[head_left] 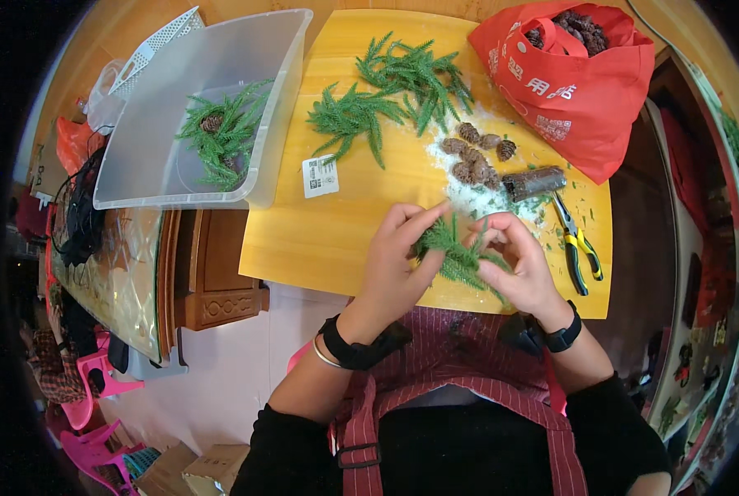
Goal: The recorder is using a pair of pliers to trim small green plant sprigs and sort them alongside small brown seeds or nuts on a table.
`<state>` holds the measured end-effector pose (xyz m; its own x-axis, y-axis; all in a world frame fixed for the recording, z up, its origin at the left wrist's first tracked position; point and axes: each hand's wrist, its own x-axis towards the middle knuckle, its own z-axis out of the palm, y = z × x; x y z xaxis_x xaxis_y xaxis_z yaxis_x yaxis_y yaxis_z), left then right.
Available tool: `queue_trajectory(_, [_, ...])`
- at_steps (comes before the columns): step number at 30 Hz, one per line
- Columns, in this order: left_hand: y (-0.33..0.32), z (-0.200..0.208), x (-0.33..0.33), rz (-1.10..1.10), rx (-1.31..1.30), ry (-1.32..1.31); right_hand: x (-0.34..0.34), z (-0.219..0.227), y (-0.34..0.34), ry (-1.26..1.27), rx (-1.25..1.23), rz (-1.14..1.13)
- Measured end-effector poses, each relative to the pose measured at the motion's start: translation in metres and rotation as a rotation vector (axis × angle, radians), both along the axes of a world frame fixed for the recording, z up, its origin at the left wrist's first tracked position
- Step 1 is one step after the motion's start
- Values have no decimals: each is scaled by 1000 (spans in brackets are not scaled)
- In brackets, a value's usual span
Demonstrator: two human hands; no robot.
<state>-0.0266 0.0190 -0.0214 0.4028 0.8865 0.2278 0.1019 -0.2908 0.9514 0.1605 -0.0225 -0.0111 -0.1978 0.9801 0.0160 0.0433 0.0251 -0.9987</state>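
Near the front edge of the yellow table (303, 248), my left hand (406, 260) and my right hand (514, 260) grip a green artificial pine sprig (460, 260) between them. The fingers of both hands are bent round its needles, and parts of the sprig are hidden by them. Just beyond lie several brown pine cones (477, 157) on white flakes (481, 198), with a dark brown cylinder (534, 183) beside them. To the right of my right hand rest pliers (578, 244) with yellow and black handles.
More pine sprigs (411, 78) lie at the table's far side, near a white label card (320, 176). A clear plastic bin (282, 124) at the left holds green sprigs with a cone. A red bag (567, 91) full of pine cones stands at the far right.
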Motion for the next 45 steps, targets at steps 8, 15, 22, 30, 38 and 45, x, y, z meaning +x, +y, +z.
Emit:
queue_trajectory(8, [-2,-5,3,-4,88,52,-4,8,0,-322,284,23])
queue_trajectory(15, [2,-10,3,-153,-71,-48,-2,10,2,-119,70,-144])
queue_trajectory(22, [4,-8,-5,-222,-268,-98,1,11,7,-57,-5,-157])
queue_trajectory(30, [-1,6,6,-271,-49,-124,-5,20,3,-128,-149,-45])
queue_trajectory(38, [-2,-10,-3,-293,-414,-57,1,10,4,-82,-85,-65])
queue_trajectory(45, [-1,-12,-3,-252,-538,-212,4,6,8,-318,378,2])
